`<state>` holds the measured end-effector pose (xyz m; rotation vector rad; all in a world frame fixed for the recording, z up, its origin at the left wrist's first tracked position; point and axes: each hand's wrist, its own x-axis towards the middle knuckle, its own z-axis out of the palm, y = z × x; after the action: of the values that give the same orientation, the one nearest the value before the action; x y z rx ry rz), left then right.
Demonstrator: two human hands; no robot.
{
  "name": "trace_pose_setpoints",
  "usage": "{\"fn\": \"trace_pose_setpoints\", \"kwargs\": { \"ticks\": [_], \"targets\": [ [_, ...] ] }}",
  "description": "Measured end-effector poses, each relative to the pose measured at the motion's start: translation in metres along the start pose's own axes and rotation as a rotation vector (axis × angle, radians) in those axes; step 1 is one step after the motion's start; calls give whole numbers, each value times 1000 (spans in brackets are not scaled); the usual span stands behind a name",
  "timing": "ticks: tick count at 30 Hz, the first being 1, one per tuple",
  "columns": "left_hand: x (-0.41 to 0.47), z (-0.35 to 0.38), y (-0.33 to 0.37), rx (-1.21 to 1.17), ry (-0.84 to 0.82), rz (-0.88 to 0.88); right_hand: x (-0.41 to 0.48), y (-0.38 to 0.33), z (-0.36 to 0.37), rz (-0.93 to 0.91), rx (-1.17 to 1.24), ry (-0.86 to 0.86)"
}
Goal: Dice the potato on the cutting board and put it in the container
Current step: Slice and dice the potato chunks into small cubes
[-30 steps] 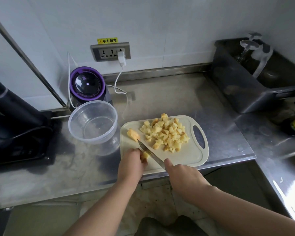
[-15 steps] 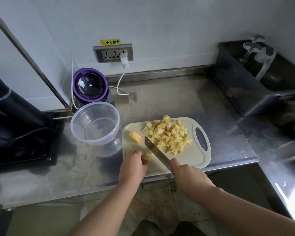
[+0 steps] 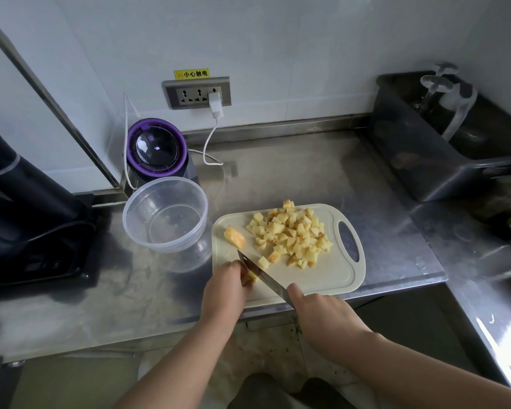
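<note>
A: Steel counter (image 3: 307, 172) under a white wall, with the pale cutting board (image 3: 331, 278) at the near edge.

B: And the potato's all on that board: a heap of diced cubes (image 3: 289, 231) across the far half, and one bigger chunk (image 3: 234, 237) alone at the far-left corner.

A: Look at the left hand (image 3: 224, 290). Its fingers are curled down, pinning a small potato piece (image 3: 250, 277) near the board's left edge.

B: The right hand (image 3: 325, 317) is wrapped round the knife (image 3: 263, 274) handle, which is hidden in the fist. The blade angles away and leftward, right against that pinned piece.

A: One loose cube (image 3: 263, 262) sits just beyond the blade.

B: The clear container (image 3: 165, 246) stands just left of the board, in front of a purple-rimmed appliance (image 3: 157, 149). A dark bin (image 3: 425, 172) sits far right.
</note>
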<state>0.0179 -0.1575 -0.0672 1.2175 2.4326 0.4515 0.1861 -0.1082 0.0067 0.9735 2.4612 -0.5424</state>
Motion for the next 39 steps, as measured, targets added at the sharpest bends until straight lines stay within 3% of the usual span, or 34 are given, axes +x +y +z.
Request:
{"fn": "trace_pose_setpoints", "kwargs": {
  "ticks": [12, 21, 30, 35, 37, 39],
  "targets": [
    [1, 4, -2, 37, 9, 42, 11, 4, 8, 30, 12, -77],
    [22, 16, 12, -13, 10, 67, 13, 33, -9, 124, 25, 59],
    [42, 16, 35, -249, -14, 7, 15, 54, -28, 152, 27, 126],
    [48, -17, 12, -97, 194, 135, 17, 48, -33, 147, 58, 159],
    [58, -29, 2, 20, 146, 172, 18, 46, -35, 154, 52, 165],
    [71, -34, -4, 121, -5, 200, 20, 44, -36, 120, 11, 122]
  ]
}}
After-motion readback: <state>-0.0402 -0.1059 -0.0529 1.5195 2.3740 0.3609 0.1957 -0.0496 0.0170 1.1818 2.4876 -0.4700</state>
